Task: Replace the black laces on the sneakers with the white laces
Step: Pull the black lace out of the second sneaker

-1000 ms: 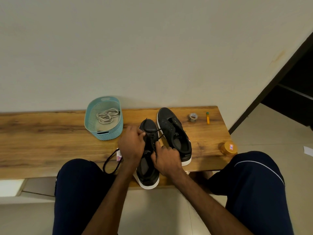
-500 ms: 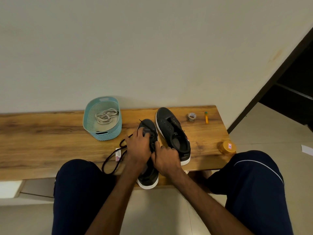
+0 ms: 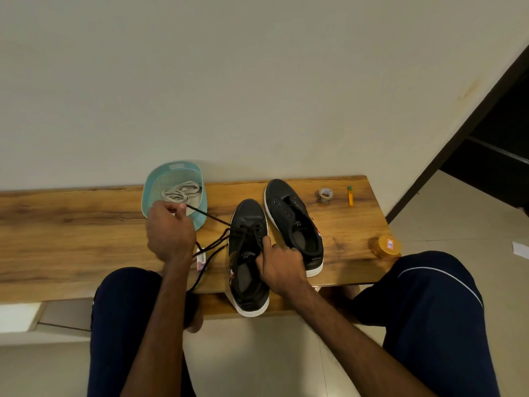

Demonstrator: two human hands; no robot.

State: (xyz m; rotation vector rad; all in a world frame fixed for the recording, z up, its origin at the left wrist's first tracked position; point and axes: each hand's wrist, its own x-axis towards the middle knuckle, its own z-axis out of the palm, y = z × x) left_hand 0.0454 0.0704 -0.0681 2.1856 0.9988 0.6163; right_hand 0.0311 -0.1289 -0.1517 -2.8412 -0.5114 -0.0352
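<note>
The left hand (image 3: pixel 169 233) pinches the black lace (image 3: pixel 213 220) drawn taut from the near sneaker (image 3: pixel 248 253) — the right hand (image 3: pixel 279 266) grips its tongue. White laces (image 3: pixel 179 193) lie in the teal basket (image 3: pixel 148 193) on the desk (image 3: pixel 71 224).

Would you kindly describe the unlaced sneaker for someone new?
On the long wooden bench by the wall stand two black sneakers with white soles. The right sneaker, nearer the wall, is it: its eyelets are bare, while the left sneaker holds a black lace.
</note>
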